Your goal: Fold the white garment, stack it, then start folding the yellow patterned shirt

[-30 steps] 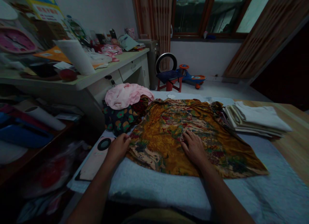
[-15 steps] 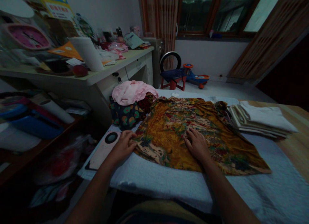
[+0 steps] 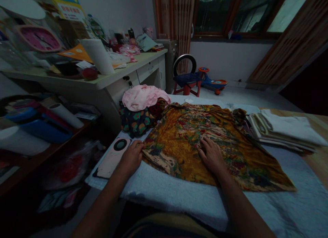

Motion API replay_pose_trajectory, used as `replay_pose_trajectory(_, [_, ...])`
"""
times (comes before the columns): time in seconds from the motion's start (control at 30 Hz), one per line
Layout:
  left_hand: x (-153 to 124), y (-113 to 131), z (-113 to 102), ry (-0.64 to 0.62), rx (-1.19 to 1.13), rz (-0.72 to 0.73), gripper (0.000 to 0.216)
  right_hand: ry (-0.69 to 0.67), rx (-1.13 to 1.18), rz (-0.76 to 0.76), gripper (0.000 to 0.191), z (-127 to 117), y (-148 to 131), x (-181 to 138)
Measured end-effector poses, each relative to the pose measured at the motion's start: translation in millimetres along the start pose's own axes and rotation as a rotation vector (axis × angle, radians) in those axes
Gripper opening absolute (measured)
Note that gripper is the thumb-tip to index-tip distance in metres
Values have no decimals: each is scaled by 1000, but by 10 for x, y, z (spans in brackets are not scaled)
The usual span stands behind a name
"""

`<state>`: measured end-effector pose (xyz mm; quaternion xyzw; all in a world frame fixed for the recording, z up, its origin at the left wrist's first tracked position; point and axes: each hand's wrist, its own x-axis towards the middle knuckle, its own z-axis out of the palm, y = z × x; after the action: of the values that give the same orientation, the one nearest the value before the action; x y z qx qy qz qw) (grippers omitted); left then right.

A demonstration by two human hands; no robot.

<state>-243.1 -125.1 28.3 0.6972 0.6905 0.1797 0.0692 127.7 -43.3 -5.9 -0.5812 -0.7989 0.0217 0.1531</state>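
A mustard-brown patterned garment [image 3: 184, 156] lies spread over the blue-covered table [image 3: 164, 193], slightly wrinkled along its middle. At its near left edge, my left hand [image 3: 133, 157] has its fingers closed on the cloth. My right hand [image 3: 211, 156] rests palm down on the garment's middle with fingers stretched out, holding nothing. Beside my left hand lies a flat pale pink object with a dark round patch [image 3: 114, 159]. Beyond that hand sits a heap of clothes, a pink cloth [image 3: 143, 97] on top of a dark patterned one [image 3: 135, 121].
Folded clothes [image 3: 289, 128] are stacked at the table's right side. A cluttered desk [image 3: 120, 72] stands at the left, above a low shelf [image 3: 84, 128]. A red stool [image 3: 187, 89] and a blue ride-on toy [image 3: 212, 82] stand beyond the table.
The view has shifted slightly, so everything appears a little to the right. My left hand's fingers have drawn closer together at the garment's edge. My right hand stays flat on the cloth.
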Motion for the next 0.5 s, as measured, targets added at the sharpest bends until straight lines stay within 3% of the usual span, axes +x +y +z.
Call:
replay_pose_trajectory(0.3, [-83, 7, -24, 82, 150, -134, 30, 17, 5, -13, 46, 4, 8, -2])
replay_pose_trajectory(0.5, [-140, 100, 3, 114, 315, 0, 28, 52, 15, -28, 44, 32, 26, -7])
